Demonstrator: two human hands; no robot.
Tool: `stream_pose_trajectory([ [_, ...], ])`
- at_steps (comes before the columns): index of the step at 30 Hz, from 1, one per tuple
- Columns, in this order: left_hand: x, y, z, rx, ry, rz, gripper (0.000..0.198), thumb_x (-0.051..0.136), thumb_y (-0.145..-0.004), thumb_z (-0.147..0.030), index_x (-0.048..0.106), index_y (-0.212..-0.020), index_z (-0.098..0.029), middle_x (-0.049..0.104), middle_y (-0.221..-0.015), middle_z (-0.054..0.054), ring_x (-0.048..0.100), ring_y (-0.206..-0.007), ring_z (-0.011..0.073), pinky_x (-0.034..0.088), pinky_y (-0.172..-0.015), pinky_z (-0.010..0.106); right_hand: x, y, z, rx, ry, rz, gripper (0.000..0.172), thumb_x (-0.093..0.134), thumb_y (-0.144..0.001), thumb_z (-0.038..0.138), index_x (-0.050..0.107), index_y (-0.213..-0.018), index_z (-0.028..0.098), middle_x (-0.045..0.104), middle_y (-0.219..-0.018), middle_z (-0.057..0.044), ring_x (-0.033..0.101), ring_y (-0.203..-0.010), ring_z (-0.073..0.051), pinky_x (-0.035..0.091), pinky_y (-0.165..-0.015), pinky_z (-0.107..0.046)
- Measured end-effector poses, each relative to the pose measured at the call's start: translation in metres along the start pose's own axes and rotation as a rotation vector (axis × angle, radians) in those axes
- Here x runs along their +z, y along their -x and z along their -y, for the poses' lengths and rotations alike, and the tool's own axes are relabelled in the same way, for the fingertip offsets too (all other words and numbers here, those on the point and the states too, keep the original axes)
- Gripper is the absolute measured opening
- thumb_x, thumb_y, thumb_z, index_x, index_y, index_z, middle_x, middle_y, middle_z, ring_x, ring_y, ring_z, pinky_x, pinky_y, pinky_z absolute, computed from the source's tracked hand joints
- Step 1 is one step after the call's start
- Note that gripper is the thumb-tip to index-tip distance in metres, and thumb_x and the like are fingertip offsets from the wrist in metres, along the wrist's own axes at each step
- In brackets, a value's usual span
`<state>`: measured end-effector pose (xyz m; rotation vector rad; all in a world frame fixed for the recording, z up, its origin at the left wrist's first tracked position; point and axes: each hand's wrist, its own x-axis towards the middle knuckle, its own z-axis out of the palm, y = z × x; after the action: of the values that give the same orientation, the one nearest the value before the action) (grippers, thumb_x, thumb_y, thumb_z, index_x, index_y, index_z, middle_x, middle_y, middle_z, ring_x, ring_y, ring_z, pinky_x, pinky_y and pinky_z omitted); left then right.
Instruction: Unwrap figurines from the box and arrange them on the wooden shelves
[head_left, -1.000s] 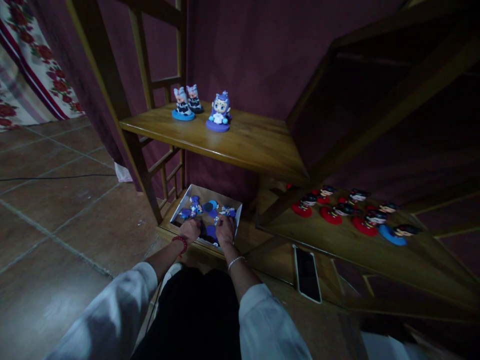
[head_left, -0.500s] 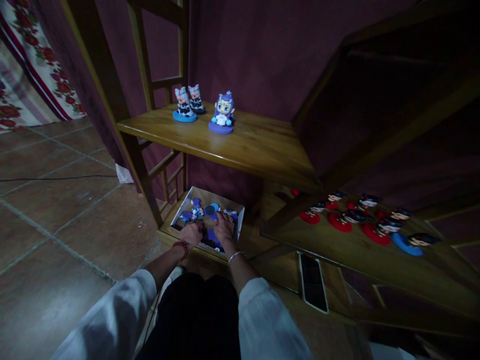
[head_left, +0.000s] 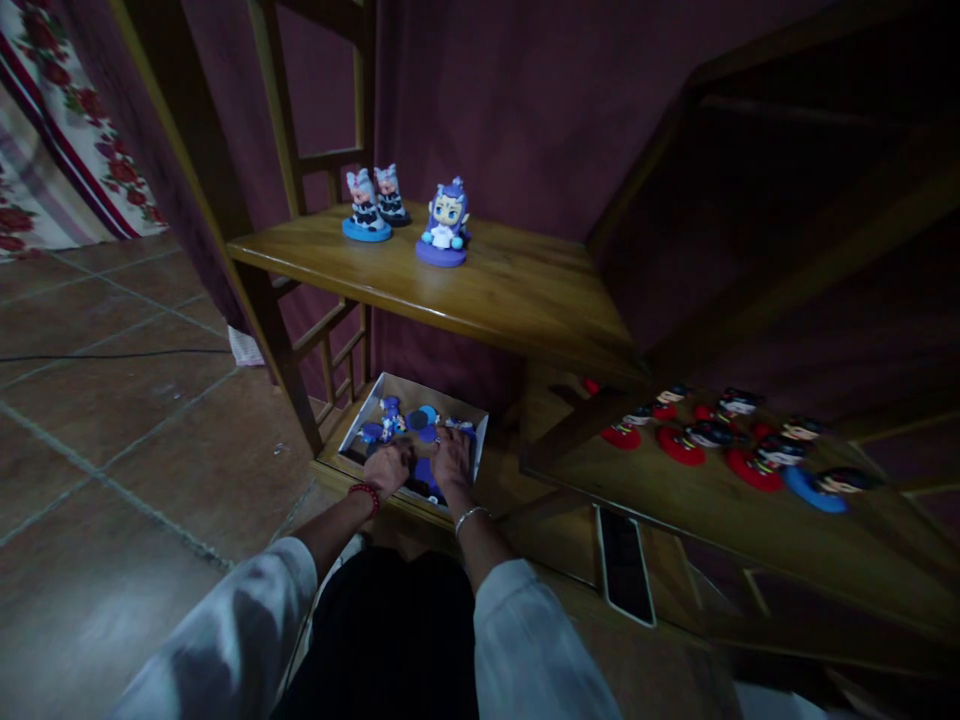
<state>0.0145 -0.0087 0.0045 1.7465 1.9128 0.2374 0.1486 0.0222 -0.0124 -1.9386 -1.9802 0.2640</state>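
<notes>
Both of my hands reach into a shallow white-sided box (head_left: 477,462) on the low shelf. My left hand (head_left: 388,467), above a red bead bracelet, is curled over the box's near left part; whatever its fingers hold is hidden. To its right, my right hand (head_left: 452,460), with a silver bracelet, bends its fingers down among the pieces, and their grip is hidden too. Beyond the left hand lie purple-and-blue figurines (head_left: 389,417). Round blue and dark bases (head_left: 421,419) lie beyond the gap between the hands. A purple flat piece (head_left: 426,474) shows between the hands.
On the wooden shelf (head_left: 525,300) above stand a purple-haired figurine (head_left: 444,222) and two black-and-white ones (head_left: 365,205). At right, several dark-haired figurines (head_left: 769,455) on red or blue bases line a lower shelf. Below it lies a phone (head_left: 625,565). A cable (head_left: 112,357) crosses the floor.
My left hand has shifted slightly right and inward over the box. The right hand's fingers have drawn back a little. The view has moved slightly; the figurines on the shelves stay put.
</notes>
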Motion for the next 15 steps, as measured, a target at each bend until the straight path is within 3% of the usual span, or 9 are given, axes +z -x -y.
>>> stream_pose_trajectory([
  [5, -0.002, 0.003, -0.003, 0.016, 0.007, 0.011, 0.029, 0.044, -0.08, -0.02, 0.067, -0.098, -0.02, 0.066, -0.103, 0.008, 0.061, -0.095, 0.0184, 0.045, -0.082, 0.026, -0.001, 0.01, 0.002, 0.16, 0.005, -0.021, 0.025, 0.05, -0.079, 0.021, 0.063, -0.101, 0.02, 0.055, -0.108, -0.011, 0.05, -0.098, -0.024, 0.038, -0.082, -0.032],
  [11, -0.005, 0.005, -0.004, 0.023, 0.039, 0.001, 0.03, 0.044, -0.08, -0.017, 0.067, -0.098, -0.02, 0.067, -0.103, 0.008, 0.061, -0.096, 0.0189, 0.045, -0.083, 0.026, 0.011, 0.013, 0.0, 0.142, -0.111, -0.025, 0.026, 0.051, -0.076, 0.017, 0.063, -0.099, 0.02, 0.052, -0.112, -0.008, 0.055, -0.09, -0.018, 0.042, -0.079, -0.028],
  [15, 0.001, 0.002, -0.002, 0.027, 0.076, -0.018, 0.029, 0.045, -0.079, -0.015, 0.067, -0.097, -0.02, 0.067, -0.102, 0.008, 0.061, -0.095, 0.0175, 0.044, -0.084, 0.024, 0.013, 0.011, -0.003, 0.181, -0.254, -0.077, 0.025, 0.05, -0.072, 0.014, 0.063, -0.093, 0.019, 0.056, -0.104, -0.007, 0.056, -0.088, -0.017, 0.043, -0.08, -0.026],
])
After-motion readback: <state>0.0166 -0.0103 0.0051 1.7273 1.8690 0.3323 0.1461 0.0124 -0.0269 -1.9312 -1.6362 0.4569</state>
